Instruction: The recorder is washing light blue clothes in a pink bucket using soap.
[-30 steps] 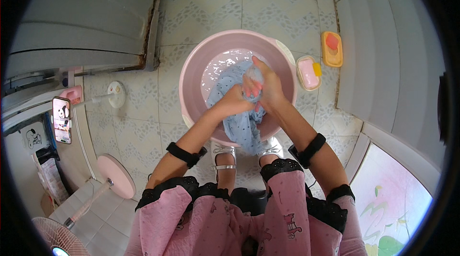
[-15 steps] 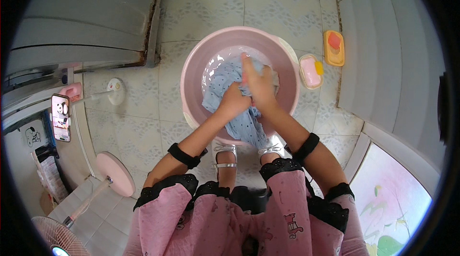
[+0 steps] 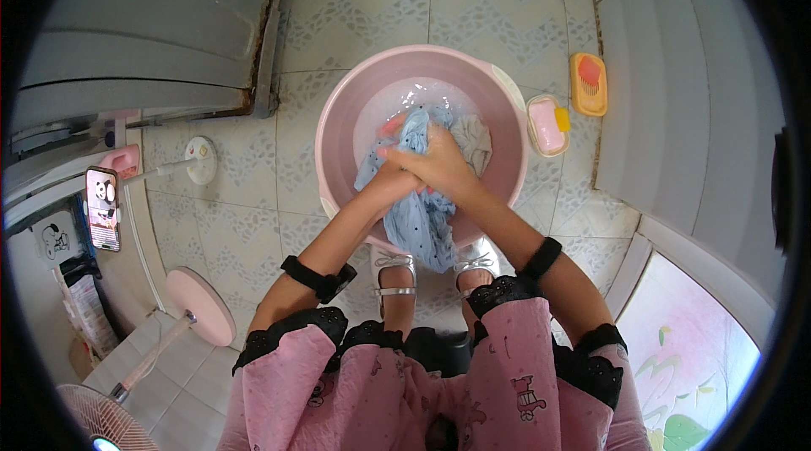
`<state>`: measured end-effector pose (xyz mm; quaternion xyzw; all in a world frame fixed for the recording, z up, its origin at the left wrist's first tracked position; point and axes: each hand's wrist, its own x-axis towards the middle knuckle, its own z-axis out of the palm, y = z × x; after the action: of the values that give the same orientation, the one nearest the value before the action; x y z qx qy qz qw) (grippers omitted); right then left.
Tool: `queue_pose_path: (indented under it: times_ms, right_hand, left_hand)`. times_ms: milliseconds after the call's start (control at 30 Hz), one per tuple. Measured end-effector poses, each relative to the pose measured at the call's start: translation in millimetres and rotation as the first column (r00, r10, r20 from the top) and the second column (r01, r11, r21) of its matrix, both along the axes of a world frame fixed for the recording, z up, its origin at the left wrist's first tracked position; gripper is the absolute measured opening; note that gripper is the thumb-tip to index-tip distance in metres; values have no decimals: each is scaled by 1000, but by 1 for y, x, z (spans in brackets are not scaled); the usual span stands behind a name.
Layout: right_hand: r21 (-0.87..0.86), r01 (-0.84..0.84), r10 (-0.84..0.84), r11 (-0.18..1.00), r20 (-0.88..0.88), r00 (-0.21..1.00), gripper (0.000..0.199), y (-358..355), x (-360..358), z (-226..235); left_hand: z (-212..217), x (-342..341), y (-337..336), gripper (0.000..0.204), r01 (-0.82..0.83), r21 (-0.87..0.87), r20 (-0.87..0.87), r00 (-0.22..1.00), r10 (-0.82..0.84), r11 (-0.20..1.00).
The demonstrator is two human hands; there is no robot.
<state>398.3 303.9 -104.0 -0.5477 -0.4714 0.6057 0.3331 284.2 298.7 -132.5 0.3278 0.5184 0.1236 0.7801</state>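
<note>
A wet light-blue garment with dark dots [image 3: 418, 231] lies bunched in a round pink basin [image 3: 332, 117], its lower end draped over the near rim. My right hand [image 3: 445, 165] is closed around a fold of it. Just below and to the left, my left hand [image 3: 391, 187] is also closed on the garment; its fingers are partly hidden by the right hand. A pale beige cloth [image 3: 475, 143] sits at the basin's right side, and soapy water [image 3: 421, 95] shows at the far side. A small red patch [image 3: 392, 126], unclear in kind, shows left of the blue fabric.
Right of the basin, a dish [image 3: 549, 126] holds pink soap and something yellow; a yellow tray [image 3: 590, 100] with a red piece sits beyond it. At left are a phone [image 3: 103, 209], a fan [image 3: 97, 413] and a grey panel [image 3: 152, 37]. Silver shoes [image 3: 393, 263] stand near the basin.
My right hand has lowered from fingers stretched forward to a grip on the garment. The fabric has shifted, uncovering more of the beige cloth and the red patch.
</note>
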Motion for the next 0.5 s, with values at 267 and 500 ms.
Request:
queue_pose_path:
  times_ms: [267, 500]
  right_hand:
    - [-469, 180, -374, 865, -363, 853, 51, 10, 14, -31]
    - [-343, 138, -284, 929, -423, 860, 48, 21, 41, -29]
  left_hand:
    - [14, 7, -6, 24, 140, 116, -65, 989, -133, 983]
    - [17, -11, 3, 24, -176, 94, 120, 979, 164, 980]
